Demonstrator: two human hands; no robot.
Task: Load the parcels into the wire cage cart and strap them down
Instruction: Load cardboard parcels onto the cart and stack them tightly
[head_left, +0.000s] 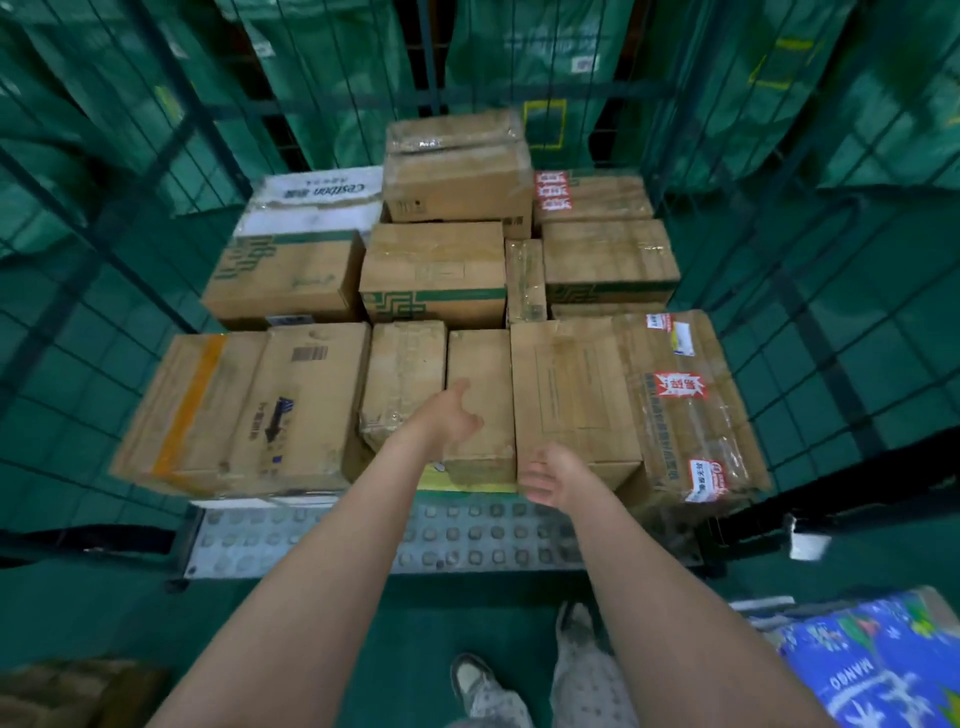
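Left hand (451, 415): you are resting it on the narrow front box (480, 400), fingers spread loosely and gripping nothing.
Right hand (551, 475): you are hovering it at the front edge of the neighbouring carton (571, 395), fingers half curled and empty.
Parcels: they are sitting stacked inside the wire cage cart (104, 291), filling its floor in rows.
Strap: none is showing yet.
Risk: the front row is sitting right at the open edge above the studded ramp plate (363, 535); if you are pushing unevenly, a box could be sliding off toward your feet.
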